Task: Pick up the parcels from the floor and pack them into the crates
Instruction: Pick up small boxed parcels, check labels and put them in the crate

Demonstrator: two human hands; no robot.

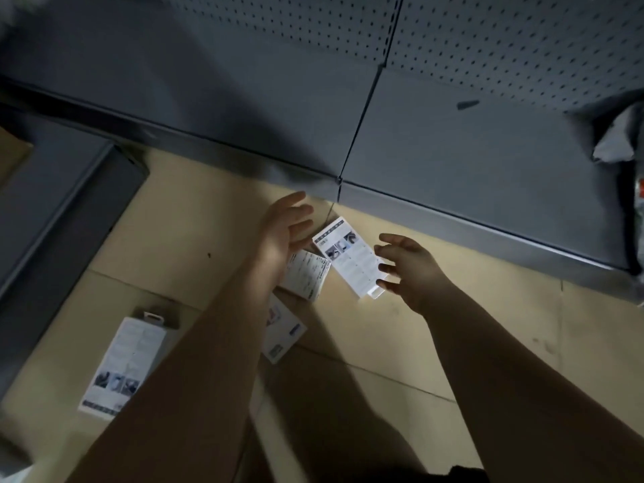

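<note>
4 white parcels lie flat on the beige tiled floor [495, 329], in front of the grey metal shelf [453, 151]. parcel 1 [345, 256], printed side up, is nearest the shelf edge. parcel 2 [308, 273] lies just beside it on the left. parcel 3 [284, 334] is closer to the person, partly hidden by the left forearm. parcel 4 [118, 360] lies well apart at far left.

left hand [285, 228]: above parcel 2, fingers straight, slightly spread, holding nothing.

right hand [411, 270]: fingers spread and loosely bent, tips over parcel 1's right edge; cannot tell if they touch.

a crumpled bag [616, 141] lies on the shelf, far right.
</note>
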